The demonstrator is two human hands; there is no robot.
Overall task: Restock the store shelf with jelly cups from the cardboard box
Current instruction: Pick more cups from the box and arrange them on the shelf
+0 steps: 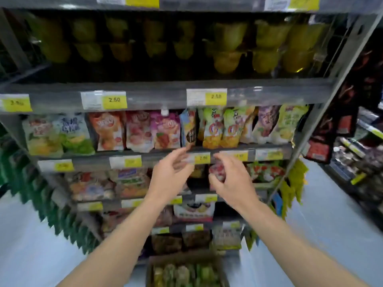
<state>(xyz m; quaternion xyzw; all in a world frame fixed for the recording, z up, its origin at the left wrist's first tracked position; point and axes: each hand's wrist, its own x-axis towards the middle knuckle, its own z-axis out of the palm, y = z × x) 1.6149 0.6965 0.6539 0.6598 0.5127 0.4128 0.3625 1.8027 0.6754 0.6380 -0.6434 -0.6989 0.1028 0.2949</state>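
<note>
Right hand (230, 179) curls its grip on a small red-topped jelly cup (217, 172); left hand (172, 175), at its nine o'clock, is loosely spread, empty. The cup may slip and fall toward the brown cardboard box (184, 261) at six o'clock.

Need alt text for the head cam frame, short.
Two bare hands reach toward a store shelf of snack pouches: the right hand holds a red-and-white packet, and the left hand is empty, fingers loosely spread. Yellow-green jelly cups fill the upper shelf; an open cardboard box sits below.
</note>
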